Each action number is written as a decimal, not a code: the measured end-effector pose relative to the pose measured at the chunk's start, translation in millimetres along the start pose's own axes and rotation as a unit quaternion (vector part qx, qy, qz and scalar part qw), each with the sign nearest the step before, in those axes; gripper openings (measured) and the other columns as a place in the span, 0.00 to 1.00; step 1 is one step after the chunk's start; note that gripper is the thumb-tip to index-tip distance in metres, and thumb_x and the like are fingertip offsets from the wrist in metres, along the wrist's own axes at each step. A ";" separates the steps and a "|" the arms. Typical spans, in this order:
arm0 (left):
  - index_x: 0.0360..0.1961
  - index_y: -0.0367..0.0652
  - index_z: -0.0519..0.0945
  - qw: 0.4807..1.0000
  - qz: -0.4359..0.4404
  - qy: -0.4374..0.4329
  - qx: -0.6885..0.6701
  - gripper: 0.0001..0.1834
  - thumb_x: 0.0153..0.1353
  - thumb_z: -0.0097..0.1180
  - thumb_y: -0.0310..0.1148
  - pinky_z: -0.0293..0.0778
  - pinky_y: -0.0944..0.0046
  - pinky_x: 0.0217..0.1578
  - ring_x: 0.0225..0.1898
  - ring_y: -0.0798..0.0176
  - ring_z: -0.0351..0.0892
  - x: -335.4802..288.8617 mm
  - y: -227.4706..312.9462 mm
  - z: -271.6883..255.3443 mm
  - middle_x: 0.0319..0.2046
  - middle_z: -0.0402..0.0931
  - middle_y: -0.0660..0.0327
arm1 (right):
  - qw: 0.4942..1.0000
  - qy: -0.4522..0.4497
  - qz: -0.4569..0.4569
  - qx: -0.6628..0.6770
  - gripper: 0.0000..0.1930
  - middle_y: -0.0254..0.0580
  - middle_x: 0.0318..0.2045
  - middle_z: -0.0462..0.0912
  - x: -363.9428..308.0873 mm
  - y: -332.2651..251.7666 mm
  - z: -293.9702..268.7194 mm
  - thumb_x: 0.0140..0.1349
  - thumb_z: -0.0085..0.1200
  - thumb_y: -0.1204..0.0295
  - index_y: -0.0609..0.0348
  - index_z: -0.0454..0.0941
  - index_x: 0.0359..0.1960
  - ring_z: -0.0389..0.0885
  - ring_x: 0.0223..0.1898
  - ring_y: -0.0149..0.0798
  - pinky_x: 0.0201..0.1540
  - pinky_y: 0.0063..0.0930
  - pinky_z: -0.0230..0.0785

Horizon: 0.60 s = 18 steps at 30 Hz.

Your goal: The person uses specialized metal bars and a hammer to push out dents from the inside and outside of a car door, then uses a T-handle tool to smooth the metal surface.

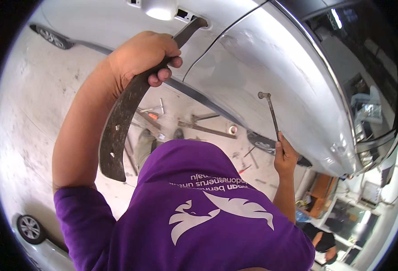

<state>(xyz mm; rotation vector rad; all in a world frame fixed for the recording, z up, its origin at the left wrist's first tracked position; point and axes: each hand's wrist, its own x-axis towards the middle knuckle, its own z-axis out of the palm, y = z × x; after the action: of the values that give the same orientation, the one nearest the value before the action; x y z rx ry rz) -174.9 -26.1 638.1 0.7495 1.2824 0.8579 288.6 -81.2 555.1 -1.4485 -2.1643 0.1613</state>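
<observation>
My left hand is closed round a dark, flat, curved metal bar with small holes near its broad lower end. The bar's narrow hooked tip lies at the opening in the silver car door, beside the door handle. Whether the tip reaches inside is hard to make out. Lower right, my right hand grips a thin-handled hammer. The hammer's head is up in front of the silver body panel, and I cannot tell if it touches. Shallow marks show on the panel near the door seam.
Metal bars, a roll of tape and several loose tools lie on the pale floor below. The car's dark window curves along the right. Another person is at the lower right, near a wooden cabinet.
</observation>
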 end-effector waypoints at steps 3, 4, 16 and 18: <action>0.37 0.39 0.69 0.998 -0.048 -0.017 -0.035 0.05 0.61 0.44 0.27 0.54 0.76 0.06 0.12 0.76 0.60 5.8 4.1 -7.5 0.25 0.67 0.64 | 0.991 -0.061 0.123 0.005 0.15 0.47 0.37 0.85 -25.2 -23.8 10.1 0.63 0.53 0.73 0.56 0.79 0.52 0.83 0.32 0.35 0.38 0.24 0.73; 0.35 0.39 0.68 0.998 -0.049 -0.025 -0.042 0.03 0.60 0.45 0.27 0.54 0.76 0.07 0.13 0.76 0.60 6.6 5.5 -9.2 0.25 0.67 0.64 | 0.983 -0.067 0.167 0.025 0.15 0.48 0.39 0.85 -31.6 -32.7 14.9 0.64 0.53 0.72 0.55 0.79 0.52 0.84 0.34 0.36 0.40 0.24 0.73; 0.40 0.38 0.66 0.955 -0.092 -0.133 -0.247 0.05 0.64 0.40 0.26 0.65 0.75 0.13 0.20 0.72 0.68 13.1 1.8 -19.3 0.26 0.68 0.61 | 0.926 -0.051 0.360 0.106 0.16 0.48 0.44 0.84 -117.4 -97.0 62.2 0.63 0.52 0.73 0.59 0.78 0.53 0.84 0.41 0.34 0.45 0.26 0.73; 0.43 0.35 0.66 0.954 -0.084 -0.085 -0.275 0.08 0.65 0.39 0.26 0.75 0.74 0.17 0.24 0.68 0.73 6.3 -2.4 1.0 0.27 0.70 0.58 | 0.906 -0.053 0.402 0.119 0.17 0.46 0.42 0.85 -124.4 -104.9 67.2 0.63 0.52 0.74 0.59 0.78 0.54 0.82 0.37 0.29 0.43 0.23 0.72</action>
<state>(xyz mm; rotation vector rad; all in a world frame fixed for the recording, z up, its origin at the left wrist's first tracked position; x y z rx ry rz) -173.2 -21.8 633.1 0.2575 0.8755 0.9303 205.1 -223.2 492.8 -2.1186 -1.4171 0.7776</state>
